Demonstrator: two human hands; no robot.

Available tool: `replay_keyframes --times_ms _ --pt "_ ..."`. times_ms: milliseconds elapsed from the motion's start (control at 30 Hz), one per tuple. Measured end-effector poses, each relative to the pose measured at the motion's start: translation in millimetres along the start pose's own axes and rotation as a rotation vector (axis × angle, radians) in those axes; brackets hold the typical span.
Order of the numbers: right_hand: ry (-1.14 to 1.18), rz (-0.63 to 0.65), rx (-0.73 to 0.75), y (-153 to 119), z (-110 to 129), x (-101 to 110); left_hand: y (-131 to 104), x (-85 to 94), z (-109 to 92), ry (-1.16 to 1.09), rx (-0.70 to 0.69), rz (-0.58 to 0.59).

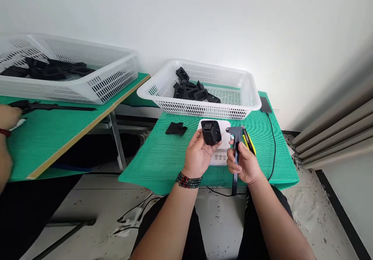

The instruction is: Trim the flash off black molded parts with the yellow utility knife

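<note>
- While the left hand (201, 153) grasped the black part (210, 134), its thumb lay along the left side and its fingers reached around the lower right, above the white scale (225, 128).
- The part looked light, stiff and fairly sturdy, perhaps slightly slick; its side walls seemed the best hold.
- The right hand (244, 163) gripped the caliper (237, 139) around its beam, jaws up, just beside the part, apparently not touching.

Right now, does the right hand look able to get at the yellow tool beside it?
Probably yes: the yellow tool lies close beside the right hand, though the caliper in its grip may need setting down first.
</note>
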State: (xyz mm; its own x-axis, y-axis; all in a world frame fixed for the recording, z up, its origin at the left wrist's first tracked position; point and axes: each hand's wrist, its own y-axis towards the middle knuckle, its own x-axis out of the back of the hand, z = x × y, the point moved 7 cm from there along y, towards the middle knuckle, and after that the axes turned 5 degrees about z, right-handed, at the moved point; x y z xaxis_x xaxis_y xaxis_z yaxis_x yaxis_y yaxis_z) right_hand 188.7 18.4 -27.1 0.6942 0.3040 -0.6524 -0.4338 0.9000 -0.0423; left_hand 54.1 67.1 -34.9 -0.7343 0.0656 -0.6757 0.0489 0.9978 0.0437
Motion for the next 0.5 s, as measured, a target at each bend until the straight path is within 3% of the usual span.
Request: replay_keyframes --times_ms 233,500 --pt "0.013 -0.091 0.041 4 -3 4 -13 -19.6 5 -0.021 0.07 0.135" --pt "-0.178 -0.169 0.226 5 -13 -3 -23 -24.6 10 0.179 -0.12 -0.036"
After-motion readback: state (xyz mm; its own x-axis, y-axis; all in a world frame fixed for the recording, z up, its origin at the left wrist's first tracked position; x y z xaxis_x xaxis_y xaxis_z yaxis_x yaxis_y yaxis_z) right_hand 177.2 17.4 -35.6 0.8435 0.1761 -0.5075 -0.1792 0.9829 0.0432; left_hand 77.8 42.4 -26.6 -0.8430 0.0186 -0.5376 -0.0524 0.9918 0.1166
